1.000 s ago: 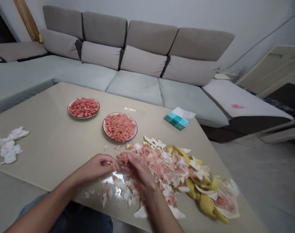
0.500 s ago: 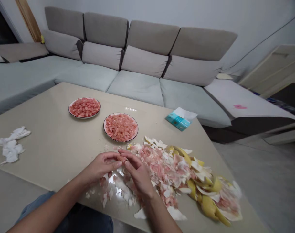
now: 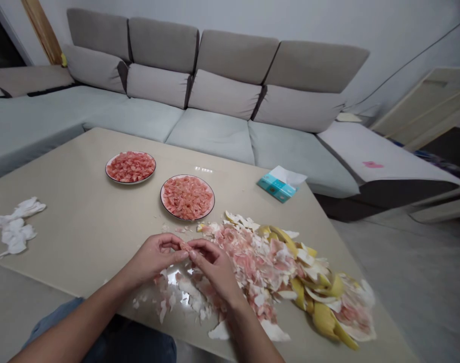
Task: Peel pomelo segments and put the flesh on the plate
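Note:
My left hand and my right hand meet fingertip to fingertip just above the near edge of the beige table. Both pinch a small pink piece of pomelo flesh between them. To the right of my hands lies a big heap of pink-and-white membrane scraps with yellow peel pieces at its far right end. Smaller white scraps lie under my wrists. Two plates of pink flesh pieces stand further back: a near plate and a far left plate.
Crumpled white tissues lie at the table's left edge. A teal tissue pack sits at the back right corner. A grey sectional sofa wraps round behind the table. My denim-clad leg shows below the table edge.
My hands have lifted slightly off the scraps and drawn together, the fingertips now closed on one small pink piece. The plates and the heap have not moved.

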Demonstrator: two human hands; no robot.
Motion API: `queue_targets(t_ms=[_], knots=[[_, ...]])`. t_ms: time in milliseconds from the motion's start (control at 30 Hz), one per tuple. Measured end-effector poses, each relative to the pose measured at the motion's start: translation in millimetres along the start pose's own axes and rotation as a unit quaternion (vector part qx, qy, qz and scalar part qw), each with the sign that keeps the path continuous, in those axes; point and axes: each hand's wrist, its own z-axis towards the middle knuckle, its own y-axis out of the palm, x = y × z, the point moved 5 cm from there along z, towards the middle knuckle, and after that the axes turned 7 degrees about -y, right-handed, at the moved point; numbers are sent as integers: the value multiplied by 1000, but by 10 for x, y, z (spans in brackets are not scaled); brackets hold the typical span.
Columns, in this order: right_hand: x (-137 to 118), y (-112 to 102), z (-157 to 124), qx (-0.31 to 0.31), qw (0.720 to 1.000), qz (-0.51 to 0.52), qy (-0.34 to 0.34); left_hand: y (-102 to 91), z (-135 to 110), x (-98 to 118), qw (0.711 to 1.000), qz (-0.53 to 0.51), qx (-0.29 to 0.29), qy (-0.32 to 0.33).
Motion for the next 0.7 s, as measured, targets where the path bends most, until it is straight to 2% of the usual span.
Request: queue_targets(t_ms=[200,333,533,700], knots=[[98,1,-11,-7,998,25,54,-22,-21,-2,999,39,-4,3],[124,-2,-9,9,996,31,79,-9,-43,10,999,48,-8,-20],[177,-6,-7,26,995,40,86,19,-40,29,998,57,-20,-18],[207,-18,-7,11,995,46,88,3,-36,9,997,75,-24,-13]])
